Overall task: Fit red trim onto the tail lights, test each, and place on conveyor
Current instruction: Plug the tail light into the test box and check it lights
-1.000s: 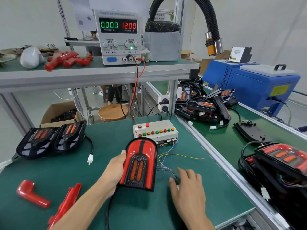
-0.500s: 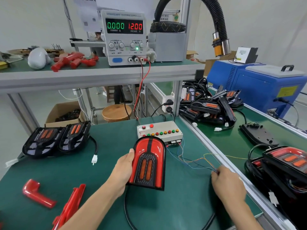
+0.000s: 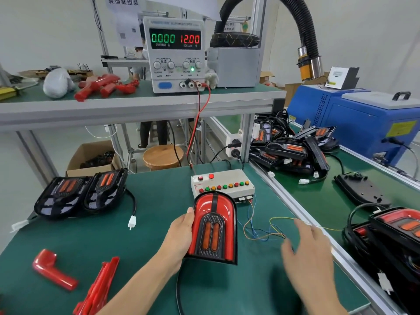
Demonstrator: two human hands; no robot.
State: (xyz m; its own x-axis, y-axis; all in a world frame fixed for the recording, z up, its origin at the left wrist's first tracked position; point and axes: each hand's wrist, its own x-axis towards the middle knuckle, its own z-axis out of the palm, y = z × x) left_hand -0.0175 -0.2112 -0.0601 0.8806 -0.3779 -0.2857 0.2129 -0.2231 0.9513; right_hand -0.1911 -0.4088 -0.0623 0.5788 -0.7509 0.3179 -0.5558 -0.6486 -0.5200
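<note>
Head view: the green bench (image 3: 159, 223) carries the power supply (image 3: 176, 53) on its shelf, reading zero current at twelve volts, so no lamp is drawing power. The test box (image 3: 223, 184) sits behind the trimmed tail light (image 3: 213, 228), which stands propped on the bench, gripped at its edge by the left hand (image 3: 179, 235). The right hand (image 3: 309, 248) hovers relaxed, blurred, holding nothing, beside the loose test wires (image 3: 261, 230). Recommended: steady the lamp, mate its connector fully, then watch the current reading.

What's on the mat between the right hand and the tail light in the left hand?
Head view: only loose coloured wires between the right hand and tail light.
</note>
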